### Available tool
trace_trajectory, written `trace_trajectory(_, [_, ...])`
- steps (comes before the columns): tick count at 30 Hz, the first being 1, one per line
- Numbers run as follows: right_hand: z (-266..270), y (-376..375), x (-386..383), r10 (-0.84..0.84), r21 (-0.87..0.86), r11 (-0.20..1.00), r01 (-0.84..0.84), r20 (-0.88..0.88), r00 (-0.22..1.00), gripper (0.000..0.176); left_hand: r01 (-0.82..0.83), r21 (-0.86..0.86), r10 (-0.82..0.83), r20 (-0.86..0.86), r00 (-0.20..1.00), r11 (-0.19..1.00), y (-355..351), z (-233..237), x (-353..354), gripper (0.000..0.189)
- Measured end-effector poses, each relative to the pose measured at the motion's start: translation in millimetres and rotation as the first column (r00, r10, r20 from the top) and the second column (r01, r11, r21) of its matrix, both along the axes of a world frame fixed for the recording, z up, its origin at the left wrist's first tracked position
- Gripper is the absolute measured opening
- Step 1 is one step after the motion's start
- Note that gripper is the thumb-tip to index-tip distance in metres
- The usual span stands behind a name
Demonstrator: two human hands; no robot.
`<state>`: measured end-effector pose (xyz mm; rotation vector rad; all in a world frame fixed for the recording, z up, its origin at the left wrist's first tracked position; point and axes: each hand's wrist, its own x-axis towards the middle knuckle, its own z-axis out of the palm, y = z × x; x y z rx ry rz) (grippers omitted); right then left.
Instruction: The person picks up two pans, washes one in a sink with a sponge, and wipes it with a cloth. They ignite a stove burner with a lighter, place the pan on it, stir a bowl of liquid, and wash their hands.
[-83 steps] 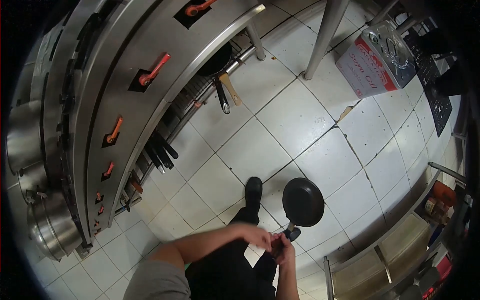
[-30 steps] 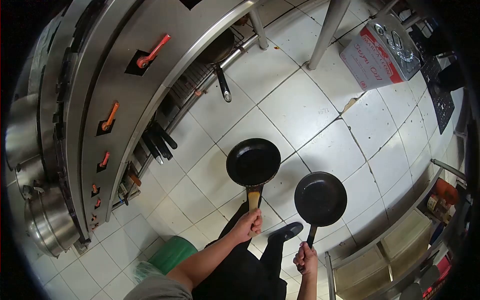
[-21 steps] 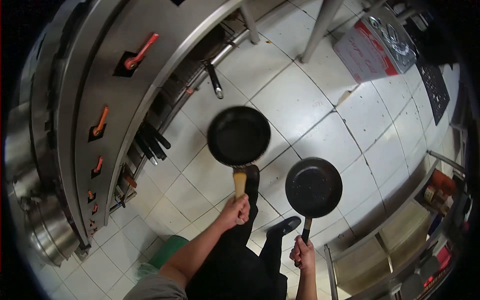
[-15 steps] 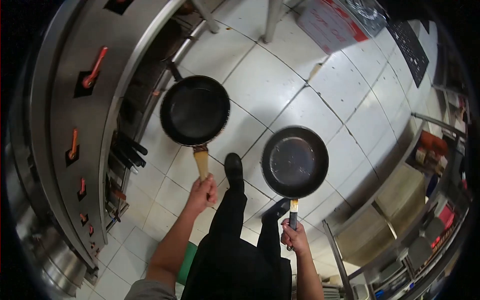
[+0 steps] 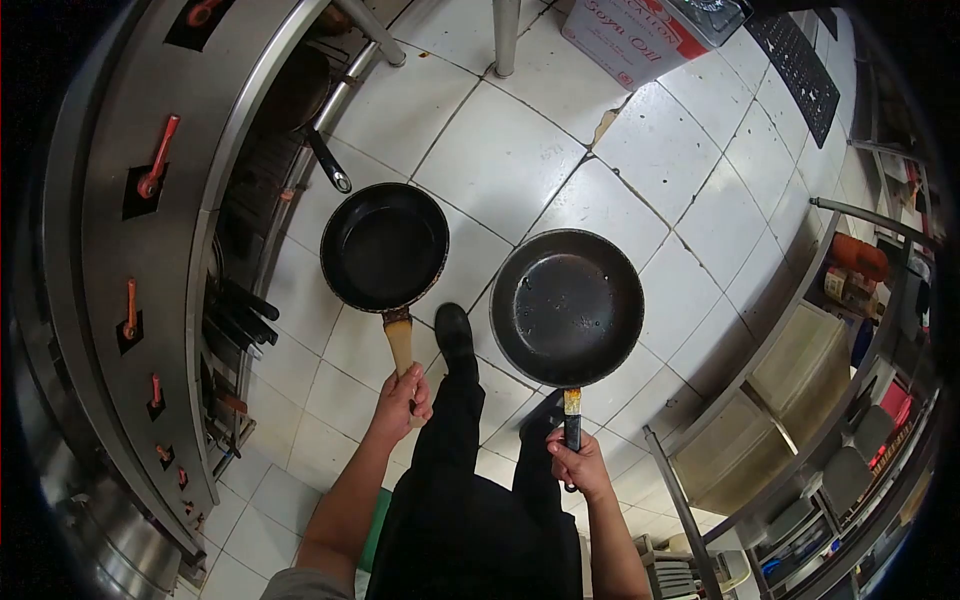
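My left hand [image 5: 402, 396] is closed round the tan handle of a black frying pan [image 5: 385, 247], which I hold out over the floor to the left. A second dark frying pan [image 5: 567, 308], looking larger, is in my right hand [image 5: 580, 462], gripped by its black handle with a worn yellowish patch near the pan. Small droplets or specks show on the inside of the right pan; the left one looks plain dark inside. The two pans are apart, with my black shoe [image 5: 455, 328] on the tiles between and below them.
Along the left runs a steel stove front with red knobs [image 5: 155, 160]; pans with black handles [image 5: 328, 162] sit on a rack beneath. A soy oil tin [image 5: 640, 45] stands on the tiled floor [image 5: 530, 130] ahead. To the right is a metal shelf [image 5: 735, 470] with containers.
The right pan has risen toward the camera and shifted slightly left. My left pan has moved slightly down in view. The surroundings have shifted left and a little upward.
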<state>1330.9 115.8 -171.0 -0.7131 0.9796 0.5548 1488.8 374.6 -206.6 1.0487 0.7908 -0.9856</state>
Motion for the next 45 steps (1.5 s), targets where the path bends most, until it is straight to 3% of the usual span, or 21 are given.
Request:
trace_trajectory(4, [-1,-1,-10,0.022,-0.014,1.0,-0.022,-0.019,1.0,0.007,0.005,-0.012,-0.005,0.013,1.0,1.0,-2,-1,-1,0.023])
trace_trajectory(9, [1,-1,-13,0.069,-0.071,0.995,-0.076,-0.094,0.993,0.006,0.119,0.139,-0.128,0.052,0.99,0.983,-7,0,-1,0.022])
trace_trajectory(12, [3,-2,-14,0.06,-0.061,0.996,-0.065,-0.086,0.994,0.005,0.11,0.109,-0.123,0.121,0.985,0.988,-7,-3,-3,0.017])
trace_trajectory(25, [2,1,-23,0.028,-0.041,0.999,-0.033,-0.127,0.992,0.008,0.251,0.166,-0.274,0.135,0.952,0.954,-13,-1,-1,0.018])
trace_trajectory(34, [1,1,-25,0.055,-0.052,0.997,-0.063,-0.148,0.987,0.009,0.145,0.115,-0.156,0.103,0.982,0.983,-17,-1,6,0.019])
trace_trajectory(35, [0,0,-28,0.051,-0.055,0.997,-0.06,-0.149,0.987,0.009,0.083,0.094,-0.093,0.106,0.99,0.992,-14,-5,11,0.022])
trace_trajectory(37, [-2,1,-30,0.048,-0.06,0.997,-0.057,-0.142,0.989,0.009,0.149,0.226,-0.191,0.175,0.966,0.963,-12,-13,32,0.023])
trace_trajectory(43, [-2,0,-32,0.077,-0.069,0.994,-0.089,-0.162,0.984,0.008,-0.007,0.156,-0.066,0.46,0.885,0.988,0,-58,158,0.027])
trace_trajectory(45, [-4,2,-32,0.076,-0.072,0.993,-0.089,-0.167,0.983,0.008,-0.089,0.096,0.038,0.442,0.896,0.991,1,-70,214,0.027])
